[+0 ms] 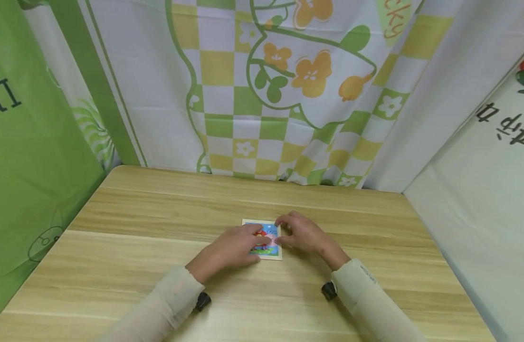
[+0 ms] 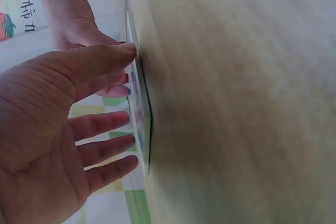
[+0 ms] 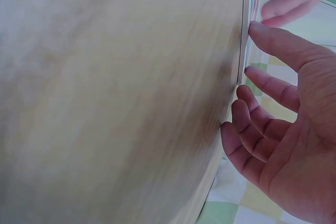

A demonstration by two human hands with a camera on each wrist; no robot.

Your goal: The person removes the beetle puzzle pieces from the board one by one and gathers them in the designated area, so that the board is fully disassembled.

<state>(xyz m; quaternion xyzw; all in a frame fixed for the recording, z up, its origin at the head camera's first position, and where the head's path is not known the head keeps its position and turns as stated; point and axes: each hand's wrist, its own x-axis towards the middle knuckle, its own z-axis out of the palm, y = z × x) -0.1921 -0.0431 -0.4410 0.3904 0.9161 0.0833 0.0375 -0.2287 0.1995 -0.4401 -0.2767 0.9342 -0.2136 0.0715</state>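
Note:
A small square picture board [image 1: 270, 231] with a pale rim and a bright printed picture, much like a child's wooden puzzle, lies flat on the table. My left hand [image 1: 233, 246] rests over its left part, fingers spread and nearly straight on the picture. In the left wrist view the thumb touches the near edge of the board [image 2: 140, 114]. At the right edge is my right hand [image 1: 305, 233], its thumb and index finger touching the rim. The right wrist view shows its other fingers loosely bent against the tabletop. Part of the picture is hidden under the left hand.
The wood-grain table [image 1: 159, 209] extends around the board on all sides. Behind it hangs a checkered, flowered curtain [image 1: 262, 128]. A green cloth [image 1: 35, 156] stands on the left and a white printed cloth [image 1: 480, 190] on the right.

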